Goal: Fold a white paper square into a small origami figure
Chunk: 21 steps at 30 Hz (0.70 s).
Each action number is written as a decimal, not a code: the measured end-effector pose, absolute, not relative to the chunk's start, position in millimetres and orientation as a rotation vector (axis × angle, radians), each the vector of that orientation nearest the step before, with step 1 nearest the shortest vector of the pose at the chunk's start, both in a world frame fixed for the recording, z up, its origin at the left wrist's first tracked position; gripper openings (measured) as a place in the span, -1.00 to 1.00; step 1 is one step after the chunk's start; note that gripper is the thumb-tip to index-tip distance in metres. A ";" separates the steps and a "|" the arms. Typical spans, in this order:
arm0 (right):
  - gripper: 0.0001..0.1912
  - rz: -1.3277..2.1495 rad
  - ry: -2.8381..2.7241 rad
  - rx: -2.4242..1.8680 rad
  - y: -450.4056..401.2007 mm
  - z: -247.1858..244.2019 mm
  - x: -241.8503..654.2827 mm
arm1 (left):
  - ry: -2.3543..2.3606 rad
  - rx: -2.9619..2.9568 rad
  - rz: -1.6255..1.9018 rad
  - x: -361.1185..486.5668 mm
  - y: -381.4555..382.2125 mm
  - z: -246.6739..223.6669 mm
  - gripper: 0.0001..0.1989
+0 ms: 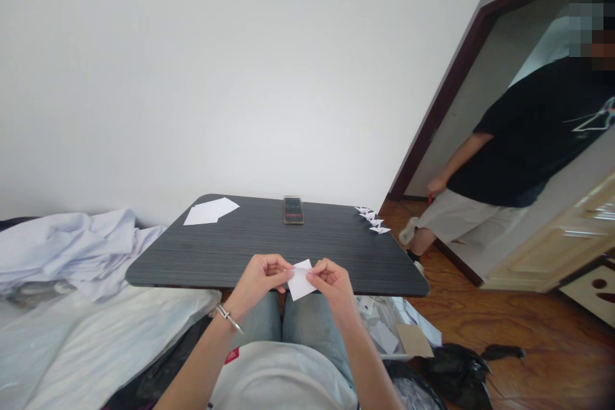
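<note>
Wall point(240, 77), plain white, fills the upper view, with brown wood flooring point(461, 314) below at right. A dark door frame point(446, 90) slants beside it, and another person point(528, 134) in a black T-shirt and light shorts stands in front, blocking part of the doorway. A dark wood-grain tabletop point(250, 240) with rounded corners spans the middle, its far edge near the wall, its near edge over the wearer's jeans point(307, 320). At left, clear plastic sheeting point(120, 333) covers something pale, and crumpled white cloth point(72, 246) lies heaped behind it. A black plastic bag point(456, 371) sits on the floor at right, near a container of paper scraps point(384, 336) partly hidden under the table. Overlapping white paper sheets point(211, 210) lie at the tabletop's far left; a smartphone point(293, 210) lies centrally, near the far edge. Left hand point(269, 272) and right hand point(332, 278) both pinch one small white paper piece point(300, 285) between thumbs and fingers, above the near edge, hiding some of the table. A silver bracelet point(229, 318) circles the left wrist. Small pointed origami figures point(379, 229) stand in a row along the right edge.
</note>
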State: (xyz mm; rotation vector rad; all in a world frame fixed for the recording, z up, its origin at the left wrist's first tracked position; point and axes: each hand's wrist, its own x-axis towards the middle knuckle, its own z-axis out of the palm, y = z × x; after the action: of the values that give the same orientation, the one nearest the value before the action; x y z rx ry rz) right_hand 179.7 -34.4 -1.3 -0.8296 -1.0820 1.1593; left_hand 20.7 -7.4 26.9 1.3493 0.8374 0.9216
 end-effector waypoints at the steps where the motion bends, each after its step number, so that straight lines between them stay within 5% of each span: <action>1: -0.82 1.184 -1.089 -0.826 -34.3 -2.1 180.4 | 0.840 1.344 0.915 20.6 -7.6 27.7 -0.78; 21: -0.91 1.193 -1.079 -0.841 -32.5 -5.6 179.5 | 0.777 1.358 0.882 18.0 -9.2 27.9 -0.85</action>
State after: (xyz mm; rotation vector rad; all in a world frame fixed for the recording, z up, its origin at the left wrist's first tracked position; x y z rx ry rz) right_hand 179.5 -32.5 -5.6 -0.8411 -1.0793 1.1930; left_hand 18.0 -9.2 27.9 1.3577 0.7775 0.8821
